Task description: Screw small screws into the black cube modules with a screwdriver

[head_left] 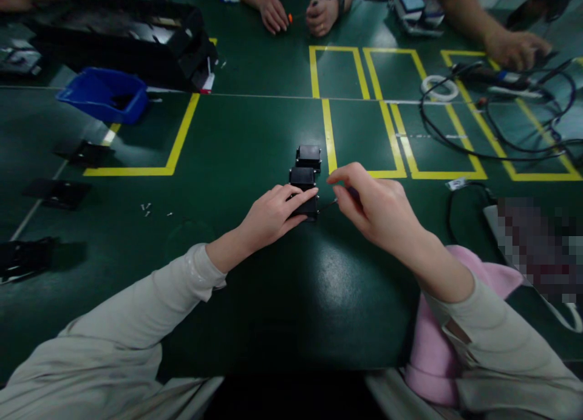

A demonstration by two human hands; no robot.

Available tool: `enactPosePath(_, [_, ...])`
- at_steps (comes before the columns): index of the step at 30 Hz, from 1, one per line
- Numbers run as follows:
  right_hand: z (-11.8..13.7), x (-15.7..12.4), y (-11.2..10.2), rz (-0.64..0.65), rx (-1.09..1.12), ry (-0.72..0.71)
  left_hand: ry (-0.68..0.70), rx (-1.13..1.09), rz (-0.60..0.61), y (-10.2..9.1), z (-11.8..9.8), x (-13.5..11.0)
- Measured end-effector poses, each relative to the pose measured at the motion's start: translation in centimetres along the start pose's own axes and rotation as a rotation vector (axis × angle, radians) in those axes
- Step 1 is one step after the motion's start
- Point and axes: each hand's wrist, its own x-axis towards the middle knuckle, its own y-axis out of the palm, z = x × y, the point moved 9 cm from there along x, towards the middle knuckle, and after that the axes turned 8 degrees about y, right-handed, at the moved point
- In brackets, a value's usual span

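Observation:
Three small black rectangular blocks stand in a row near the table's middle, with small shiny screws at their sides. My left hand [277, 212] grips the nearest black block [308, 209], fingers over its top and thumb along the near side. Beyond it are the middle black block [302, 176] and the farthest black block [309, 155]. To the right, my right hand [371, 204] is closed around a thin screwdriver [328, 206]. Its shaft points left at the nearest block's right side; its handle is hidden in my palm. I cannot tell whether the tip touches a screw.
Several loose screws [146, 209] lie left on the green table. Farther back are a blue bin [107, 95] and a black rack [177, 50]. Black cables [437, 135] and a pink cloth item [432, 359] are right. Co-workers' hands [321, 16] are across the table.

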Motion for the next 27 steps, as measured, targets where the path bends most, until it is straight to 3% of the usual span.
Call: enactPosePath(27, [-0.04,0.07,0.04,0.021,-0.027,-0.016,0.006,0.032,-0.006,-0.03,0.07,-0.09])
